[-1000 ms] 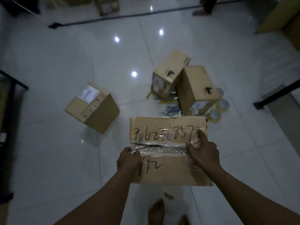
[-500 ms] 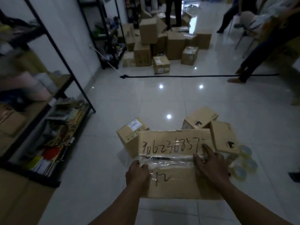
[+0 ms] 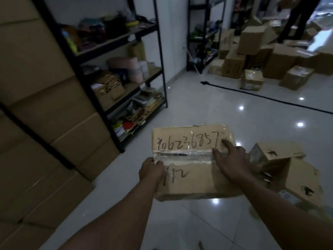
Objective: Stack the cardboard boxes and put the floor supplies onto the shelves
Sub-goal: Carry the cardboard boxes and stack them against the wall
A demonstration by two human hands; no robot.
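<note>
Partly, left hand point(image 3: 151, 169) fingers disappear under taped box point(image 3: 191, 179).

Shelf clutter point(image 3: 108, 31) blurred, standing person point(image 3: 295, 18) cut off above the legs (top edge), taped box point(image 3: 189, 183) underside hidden

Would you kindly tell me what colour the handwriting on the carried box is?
Black handwriting on the brown cardboard box, seen in the head view.

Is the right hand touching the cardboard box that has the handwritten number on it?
Touching. The head view shows the right hand on the cardboard box: its thumb and a finger lie directly on the taped top, with no gap.
</note>
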